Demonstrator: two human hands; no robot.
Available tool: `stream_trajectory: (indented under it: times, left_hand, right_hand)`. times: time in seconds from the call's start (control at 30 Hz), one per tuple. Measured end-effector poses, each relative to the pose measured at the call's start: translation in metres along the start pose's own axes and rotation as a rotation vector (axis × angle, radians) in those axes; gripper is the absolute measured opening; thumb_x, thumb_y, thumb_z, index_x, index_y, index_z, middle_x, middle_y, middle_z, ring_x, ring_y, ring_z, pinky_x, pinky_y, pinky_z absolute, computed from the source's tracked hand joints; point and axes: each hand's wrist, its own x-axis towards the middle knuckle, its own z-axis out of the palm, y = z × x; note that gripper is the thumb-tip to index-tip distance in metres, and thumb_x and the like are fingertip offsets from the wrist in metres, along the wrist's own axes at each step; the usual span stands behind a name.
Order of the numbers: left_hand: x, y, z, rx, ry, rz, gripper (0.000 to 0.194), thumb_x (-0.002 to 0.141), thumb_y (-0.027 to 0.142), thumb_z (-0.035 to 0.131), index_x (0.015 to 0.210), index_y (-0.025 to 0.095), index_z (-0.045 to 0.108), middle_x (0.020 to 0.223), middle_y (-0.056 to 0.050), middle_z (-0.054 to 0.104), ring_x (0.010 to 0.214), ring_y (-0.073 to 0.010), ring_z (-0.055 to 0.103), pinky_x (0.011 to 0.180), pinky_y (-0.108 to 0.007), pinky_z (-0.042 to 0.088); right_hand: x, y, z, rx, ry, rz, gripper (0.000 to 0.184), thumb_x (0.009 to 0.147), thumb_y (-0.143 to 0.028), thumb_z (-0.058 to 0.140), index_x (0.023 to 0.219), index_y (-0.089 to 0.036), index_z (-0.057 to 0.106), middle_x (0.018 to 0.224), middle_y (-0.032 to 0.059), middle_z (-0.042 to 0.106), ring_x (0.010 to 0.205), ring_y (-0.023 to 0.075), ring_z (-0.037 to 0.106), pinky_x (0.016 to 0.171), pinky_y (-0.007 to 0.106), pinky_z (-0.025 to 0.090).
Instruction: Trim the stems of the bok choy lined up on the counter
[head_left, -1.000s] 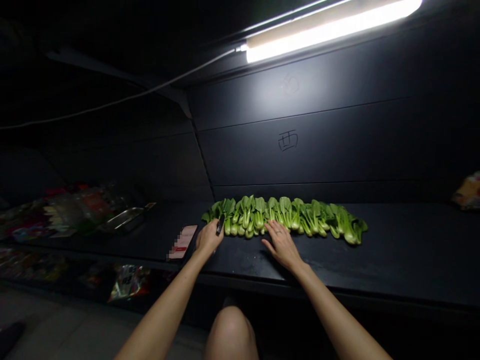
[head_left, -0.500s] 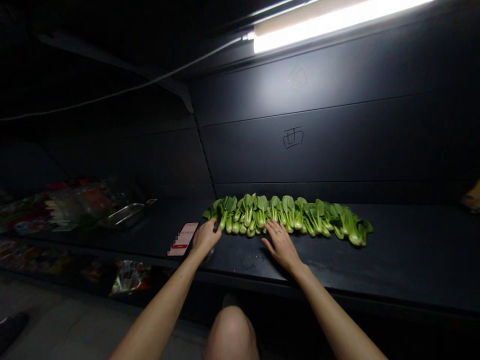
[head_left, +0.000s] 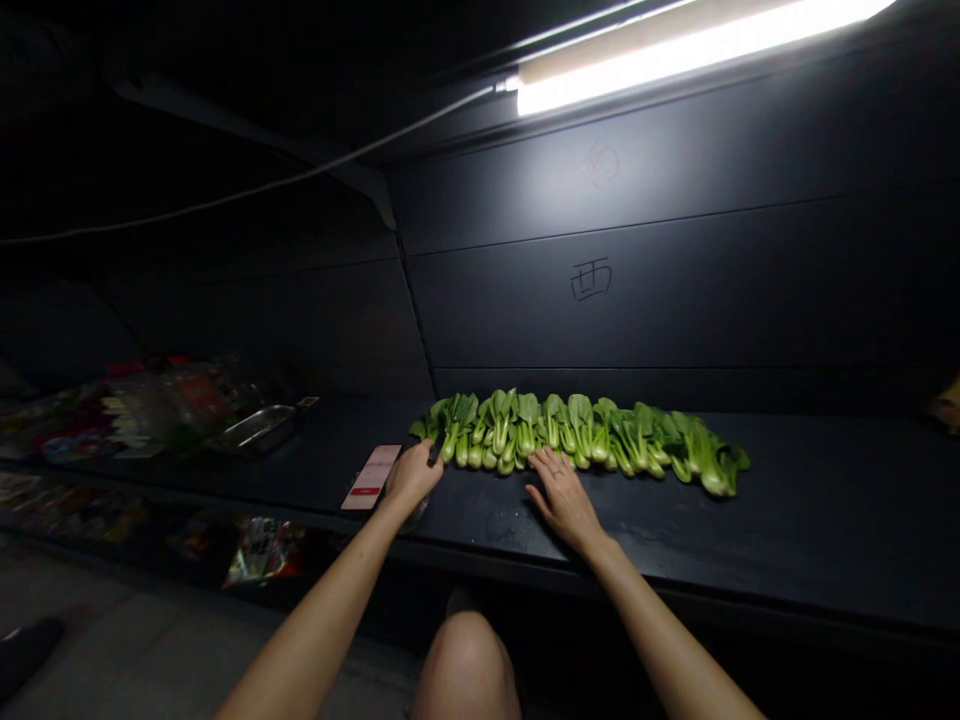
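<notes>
Two bare hands appear at a long black counter (head_left: 825,530): one left hand (head_left: 409,478) and one right hand (head_left: 566,503). One black handle-shaped object (head_left: 436,450) shows at the left hand. A single row of green-and-white bok choy (head_left: 577,435) lies beyond them, its heads too tightly overlapped for an exact count. To the left are one flat red-and-white card (head_left: 370,477) and one stainless steel tray (head_left: 259,430). Overhead are one glowing white fluorescent tube (head_left: 675,55) and one thin white cable (head_left: 247,180). The far dark wall bears two handwritten characters (head_left: 591,280). Below the counter are one bare knee (head_left: 466,670), one colourful foil package (head_left: 264,552) and one dark shoe (head_left: 26,650).
</notes>
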Motion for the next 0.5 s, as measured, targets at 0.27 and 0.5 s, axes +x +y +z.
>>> stream_trajectory:
  times: [0.27,0.5]
  left_hand:
    - [0.0049,-0.0048,0.0037,-0.008,0.043,-0.033,0.029,0.088,0.035,0.043,0.101,0.019,0.063,0.099,-0.013,0.072,0.094,-0.0258,0.067,0.075,-0.029,0.045]
    - [0.0027,-0.005,0.0021,-0.036,0.062,-0.035,0.029,0.088,0.034,0.043,0.103,0.02,0.063,0.098,-0.011,0.072,0.093,-0.0239,0.067,0.074,-0.028,0.045]
  right_hand:
    - [-0.0002,-0.0005,-0.0004,0.005,0.001,0.008,0.046,0.093,-0.03,0.044,0.137,-0.019,0.047,0.137,0.0126,0.052,0.136,0.0256,0.037,0.112,0.053,0.029]
    - [-0.0002,-0.0009,-0.002,0.015,0.003,0.002,0.046,0.092,-0.03,0.044,0.137,-0.019,0.046,0.137,0.0126,0.052,0.136,0.0256,0.036,0.112,0.053,0.029]
